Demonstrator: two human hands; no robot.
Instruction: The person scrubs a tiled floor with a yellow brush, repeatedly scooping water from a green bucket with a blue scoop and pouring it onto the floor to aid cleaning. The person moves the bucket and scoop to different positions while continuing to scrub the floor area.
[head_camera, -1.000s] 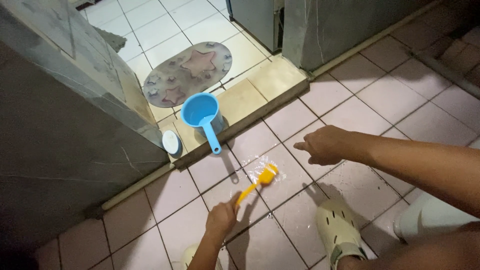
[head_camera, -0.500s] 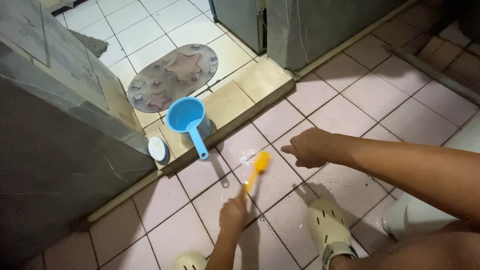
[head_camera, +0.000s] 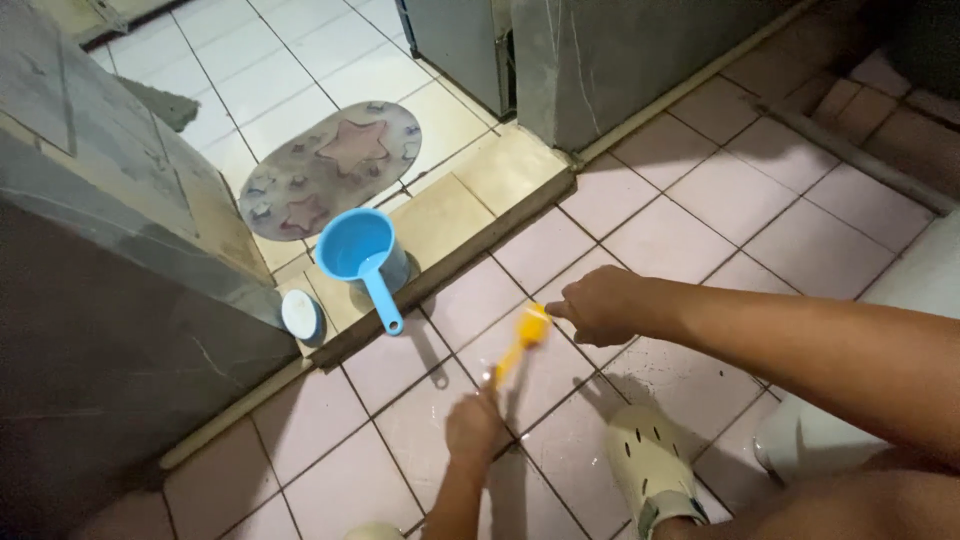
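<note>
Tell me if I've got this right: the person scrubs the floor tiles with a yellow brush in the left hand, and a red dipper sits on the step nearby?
Not quite: the dipper is blue, not red, as the head view shows. The rest stands: the left hand holds the yellow brush on the floor tiles, and the dipper sits on the step nearby.

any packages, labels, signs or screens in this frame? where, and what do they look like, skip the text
No signs, screens or readable labels in view.
Nearest thing to a package: small round white container, on the raised step against the grey wall, left of the blue dipper.
The yellow brush in the left hand shows no label; the right hand is at its head.
</note>
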